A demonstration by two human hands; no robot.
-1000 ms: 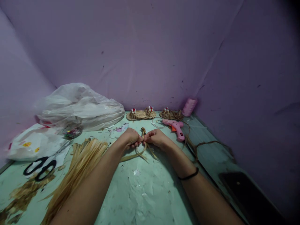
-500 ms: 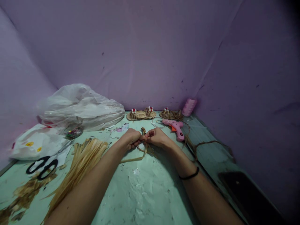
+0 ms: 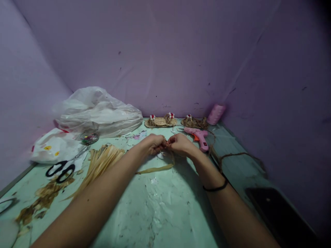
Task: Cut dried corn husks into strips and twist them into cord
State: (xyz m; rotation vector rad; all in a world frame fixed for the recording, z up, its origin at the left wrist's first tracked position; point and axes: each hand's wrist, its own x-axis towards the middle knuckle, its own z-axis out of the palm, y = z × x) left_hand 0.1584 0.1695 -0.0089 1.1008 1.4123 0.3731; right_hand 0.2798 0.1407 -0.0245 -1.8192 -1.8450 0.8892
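Currently both hands are closed in a fingertip pinch, side by side above the table (image 3: 155, 220), set back towards its far edge. The left hand (image 3: 156, 144) and the right hand (image 3: 178, 144) meet at a straw strip (image 3: 156, 169); which part each grasps is hidden by the fingers. The strip curves down below the right hand, and its loose end runs left to the left forearm.

Near the left forearm lies a straw bundle (image 3: 104, 158), with scissors (image 3: 80, 152) further towards the left edge. By the far edge stand 2 small woven sandals (image 3: 160, 122) and a pink spool (image 3: 216, 114). A glue gun (image 3: 197, 133) lies just beyond the right hand; a phone (image 3: 279, 213) is at the near right corner.

Risks, as judged: the strip could slip if either pinch slackens, or split if bent sharply, since it looks dry. The left forearm could pin the loose end or scatter the bundle by sweeping sideways. The right hand could meet the glue gun if drawn outward; whether it is hot cannot be told.

Labels: no brand or writing is legible. The small bag (image 3: 57, 146) near the left edge bears yellow printed figures, too blurred to identify.
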